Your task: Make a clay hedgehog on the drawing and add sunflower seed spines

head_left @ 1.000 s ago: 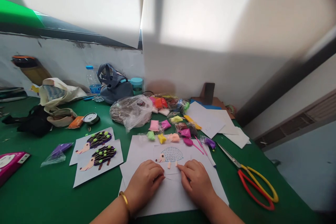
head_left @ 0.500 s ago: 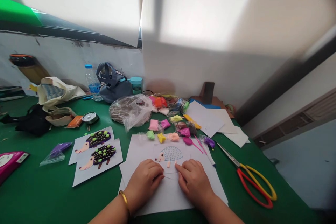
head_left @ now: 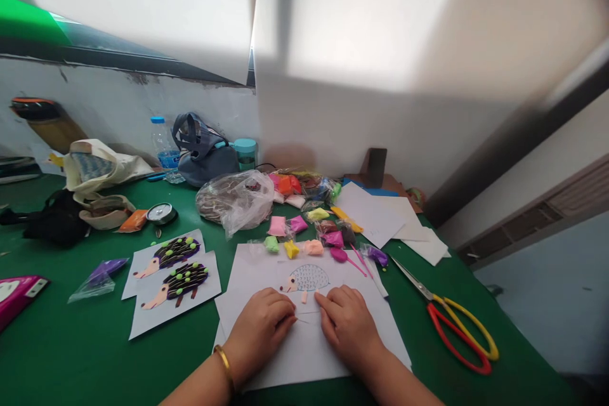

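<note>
Pink modelling clay (head_left: 304, 297) forms two small leg strips beneath a hedgehog outline (head_left: 309, 278), drawn on white paper (head_left: 304, 355) that lies near the middle of the green table's (head_left: 71, 342) near side. The left hand (head_left: 259, 333), a gold bangle (head_left: 223, 365) at its wrist, and the right hand (head_left: 347, 330) rest on the paper just below the drawing, fingers loosely curled, neither clenched nor spread; whether they pinch any clay, I cannot tell. Fixing the legs appears to be the work in hand, and pieces so thin call for light fingertip pressure. Farther off lie clay packets (head_left: 295, 225), with clay-covered hedgehog cards (head_left: 171, 285) left and red-and-yellow scissors (head_left: 457, 336) right.
</note>
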The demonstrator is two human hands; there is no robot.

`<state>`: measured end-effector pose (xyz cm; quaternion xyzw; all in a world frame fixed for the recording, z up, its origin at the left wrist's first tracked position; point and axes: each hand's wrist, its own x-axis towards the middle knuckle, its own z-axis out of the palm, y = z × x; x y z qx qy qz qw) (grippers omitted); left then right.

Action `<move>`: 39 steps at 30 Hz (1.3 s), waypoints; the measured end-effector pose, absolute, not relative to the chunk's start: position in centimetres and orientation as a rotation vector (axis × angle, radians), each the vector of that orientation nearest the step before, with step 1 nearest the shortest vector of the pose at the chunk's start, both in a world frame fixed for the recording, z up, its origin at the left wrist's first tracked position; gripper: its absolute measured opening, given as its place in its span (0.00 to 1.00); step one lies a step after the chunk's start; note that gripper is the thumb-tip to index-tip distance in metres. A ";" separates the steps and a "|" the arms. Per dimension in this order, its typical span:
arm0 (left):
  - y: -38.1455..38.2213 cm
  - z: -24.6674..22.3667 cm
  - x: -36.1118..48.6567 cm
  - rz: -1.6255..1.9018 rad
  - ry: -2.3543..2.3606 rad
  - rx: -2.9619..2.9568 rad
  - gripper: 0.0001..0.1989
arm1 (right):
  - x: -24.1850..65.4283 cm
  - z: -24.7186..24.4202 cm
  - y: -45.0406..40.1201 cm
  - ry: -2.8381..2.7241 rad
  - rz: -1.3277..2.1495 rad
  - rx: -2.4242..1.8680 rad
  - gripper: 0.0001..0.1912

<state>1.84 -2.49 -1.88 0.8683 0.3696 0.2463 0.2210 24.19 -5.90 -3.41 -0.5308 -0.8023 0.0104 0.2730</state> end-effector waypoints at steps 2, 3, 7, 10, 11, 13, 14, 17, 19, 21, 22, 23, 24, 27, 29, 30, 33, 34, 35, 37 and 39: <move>-2.5 -1.9 1.8 0.683 1.020 2.402 0.04 | 24.2 -3.4 -5.9 -2.156 0.029 -1.430 0.14; -2.5 -1.9 1.8 0.684 1.021 2.402 0.04 | 24.2 -3.4 -5.8 -2.156 0.031 -1.432 0.14; -2.5 -2.0 1.8 0.679 1.022 2.403 0.04 | 24.3 -3.5 -5.7 -2.157 0.048 -1.450 0.14; -2.5 -2.1 1.8 0.675 1.028 2.400 0.04 | 24.4 -3.5 -5.7 -2.161 0.049 -1.458 0.14; -2.5 -2.1 1.8 0.675 1.029 2.399 0.04 | 24.4 -3.5 -5.7 -2.160 0.051 -1.461 0.14; -2.5 -2.1 1.7 0.675 1.026 2.398 0.04 | 24.4 -3.5 -5.7 -2.154 0.062 -1.469 0.15; -2.6 -2.1 1.7 0.673 1.023 2.398 0.04 | 24.4 -3.5 -5.7 -2.150 0.069 -1.471 0.15; -2.6 -2.0 1.7 0.677 1.022 2.402 0.04 | 24.5 -3.4 -5.6 -2.145 0.096 -1.478 0.16; -2.5 -2.0 1.8 0.681 1.021 2.403 0.04 | 24.5 -3.3 -5.6 -2.137 0.115 -1.479 0.15; -2.5 -2.0 1.8 0.682 1.018 2.402 0.04 | 24.6 -3.2 -5.6 -2.115 0.133 -1.472 0.15; -2.4 -2.0 1.8 0.681 1.017 2.403 0.04 | 24.7 -3.2 -5.7 -2.102 0.143 -1.467 0.15; -2.4 -2.0 1.8 0.682 1.017 2.403 0.04 | 24.7 -3.1 -5.7 -2.088 0.152 -1.464 0.15; -2.4 -2.0 1.8 0.683 1.019 2.403 0.04 | 24.7 -3.1 -5.8 -2.076 0.161 -1.462 0.15; -2.4 -2.0 1.8 0.685 1.024 2.401 0.04 | 24.8 -3.1 -5.9 -2.058 0.174 -1.465 0.14; -2.4 -2.0 1.8 0.682 1.022 2.401 0.04 | 24.7 -3.2 -6.0 -2.058 0.176 -1.469 0.15; -2.5 -2.0 1.8 0.681 1.020 2.401 0.04 | 24.7 -3.2 -6.0 -2.061 0.180 -1.469 0.15; -2.5 -2.0 1.8 0.683 1.015 2.400 0.04 | 24.7 -3.3 -6.0 -2.073 0.189 -1.456 0.15; -2.5 -2.1 1.8 0.684 1.017 2.399 0.04 | 24.7 -3.3 -6.0 -2.074 0.189 -1.450 0.15; -2.5 -2.1 1.8 0.686 1.019 2.399 0.04 | 24.7 -3.3 -6.0 -2.071 0.186 -1.449 0.15; -2.5 -2.1 1.8 0.687 1.023 2.399 0.04 | 24.8 -3.3 -6.0 -2.059 0.179 -1.455 0.16; -2.5 -2.0 1.8 0.695 1.020 2.400 0.04 | 24.8 -3.4 -6.1 -2.060 0.168 -1.457 0.16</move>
